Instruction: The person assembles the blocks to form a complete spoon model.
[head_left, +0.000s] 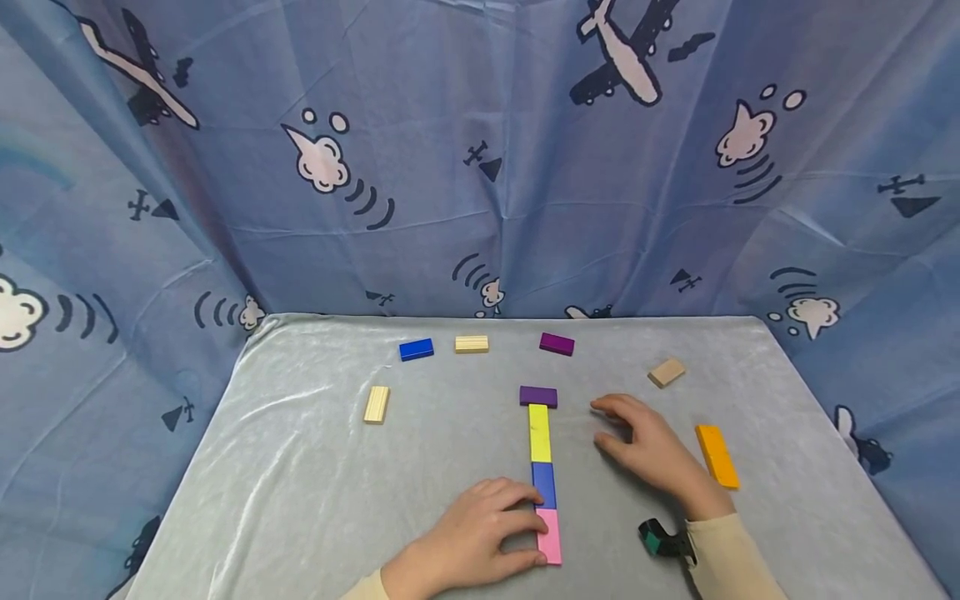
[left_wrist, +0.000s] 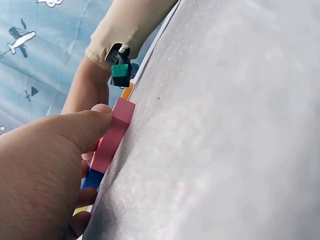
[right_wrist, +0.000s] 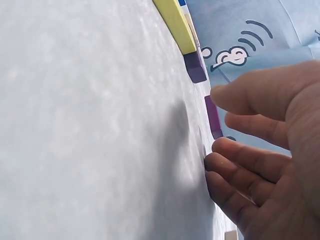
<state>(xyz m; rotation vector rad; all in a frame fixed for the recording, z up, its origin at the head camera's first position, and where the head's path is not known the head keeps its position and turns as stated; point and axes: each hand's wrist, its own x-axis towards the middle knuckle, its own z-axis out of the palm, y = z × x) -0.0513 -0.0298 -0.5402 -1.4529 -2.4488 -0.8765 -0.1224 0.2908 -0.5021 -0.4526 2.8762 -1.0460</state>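
Observation:
In the head view a row of blocks runs away from me: a pink block [head_left: 550, 537] nearest, a blue block [head_left: 544, 483], a yellow block [head_left: 540, 433], and a purple block [head_left: 537, 397] set crosswise at the far end. My left hand [head_left: 480, 533] lies along the row's left side, its fingertips touching the pink and blue blocks. The left wrist view shows the thumb against the pink block [left_wrist: 112, 137], with other fingers partly hidden. To the right of the row my right hand [head_left: 652, 450] hovers with fingers apart, holding nothing; its shadow falls on the cloth.
Toward the back lie a dark blue block [head_left: 416, 350], a wooden block [head_left: 472, 344] and a magenta block [head_left: 557, 343]. Another wooden block [head_left: 377, 405] is at left. A tan block [head_left: 667, 372] and an orange block [head_left: 717, 457] are at right. A patterned curtain [head_left: 420, 167] surrounds the table.

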